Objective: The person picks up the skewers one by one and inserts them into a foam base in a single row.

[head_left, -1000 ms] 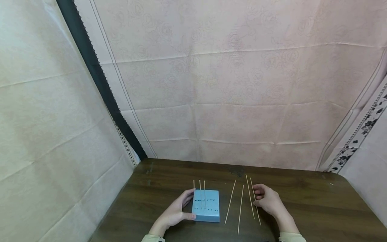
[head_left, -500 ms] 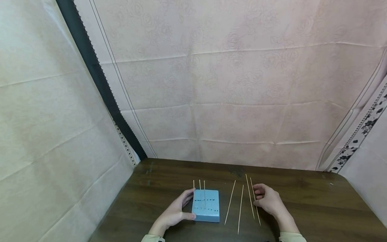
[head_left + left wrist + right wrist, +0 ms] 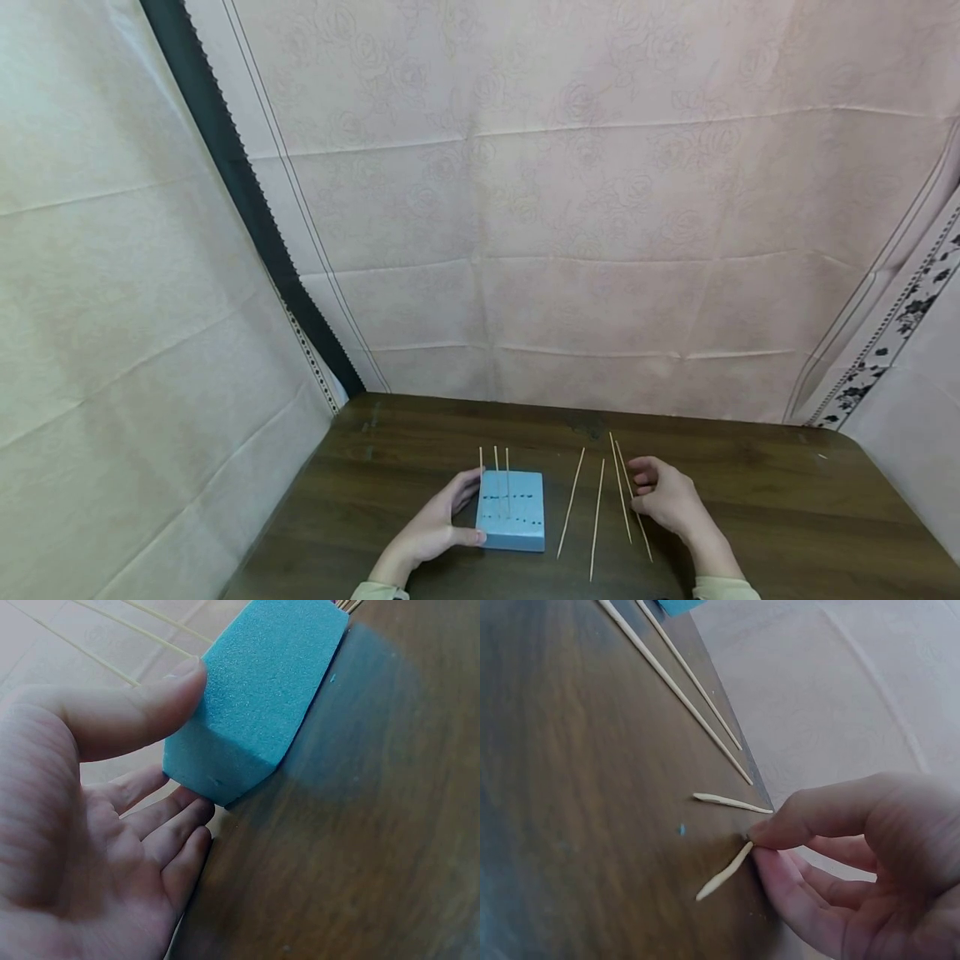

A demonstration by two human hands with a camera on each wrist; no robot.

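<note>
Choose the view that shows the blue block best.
Head view: it catches the holed top of the blue block and three upright sticks. Left wrist: close, cropped, holes unseen. Right wrist: only a blue corner.

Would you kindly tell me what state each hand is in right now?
Left hand: gripping the blue foam block at its left side.
Right hand: pinching one thin wooden stick between thumb and index finger.

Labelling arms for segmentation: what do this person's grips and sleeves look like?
Left grip and right grip are bare human hands with thumb and fingers; no gloves, rings, markings or cables show. Wrists are bare down to pale yellow-green cuffs: left cuff, right cuff. The rest of the sleeves is out of frame.
</note>
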